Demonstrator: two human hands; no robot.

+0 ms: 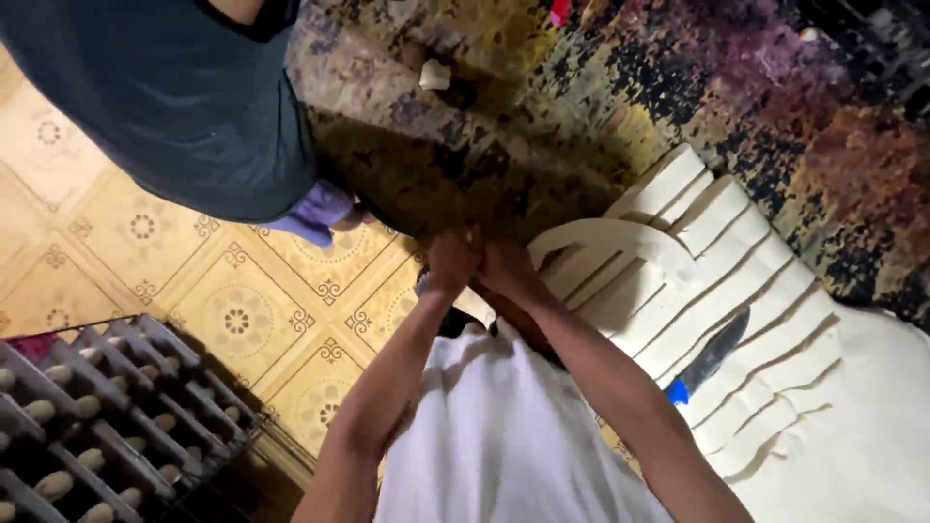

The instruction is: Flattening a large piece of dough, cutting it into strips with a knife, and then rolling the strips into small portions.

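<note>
White shirt (504,436) fills the bottom of the view, that's my chest, with both forearms running up from it. They meet at the edge of the worktop (436,165), which is mottled dark brown and yellow. Left hand (451,261) and right hand (506,266) are pressed together there, fingers curled in, and honestly I can't tell from this angle whether they're gripping anything or just bunched up against each other.

Just right of my hands is the sheet of pale dough (852,407), sliced into long strips (727,252) that still lie side by side. One strip near my right hand loops up and over the rest. Lying flat on the strips, well clear of both hands, is a knife with a blue handle (707,360), blade pointing away from me.

Down to my left on the patterned tile floor (232,310) sits a dark rack (116,416) holding rows of small pale dough pieces.

Farther off, across the corner of the worktop, another person in a dark shirt (165,107) stands close. A small pale lump (435,75) rests on the worktop beyond that.
</note>
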